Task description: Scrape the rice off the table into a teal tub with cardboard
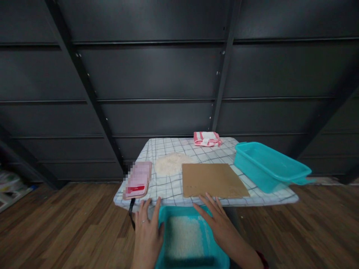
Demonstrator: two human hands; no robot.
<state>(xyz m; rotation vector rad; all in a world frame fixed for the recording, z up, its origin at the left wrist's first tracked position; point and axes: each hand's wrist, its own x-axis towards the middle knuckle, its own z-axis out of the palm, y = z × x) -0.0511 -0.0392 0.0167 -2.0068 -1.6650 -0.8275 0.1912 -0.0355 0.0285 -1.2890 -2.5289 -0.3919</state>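
Below the table's front edge is a turquoise tub (pixel 209 244) with white grains (pixel 185 235) that look like rice across its bottom. My left hand (pixel 148 228) is at the tub's left side, fingers spread and a ring on one of them. Over the right rim, my right hand (pixel 214 216) is stretched out, its fingertips close to the front edge of a brown cardboard sheet (pixel 213 180). Neither hand grips anything; whether they touch the tub I cannot tell. A pale heap of grains (pixel 171 163) lies on the cloth left of the cardboard.
A checked white cloth (pixel 164 192) covers the table. On it stand a second turquoise tub (pixel 269 164) at the right, overhanging the edge, a folded red-and-white striped cloth (pixel 206 139) at the back, and a pink phone-like item (pixel 138 179) at the left. Dark panels (pixel 157 71) rise behind.
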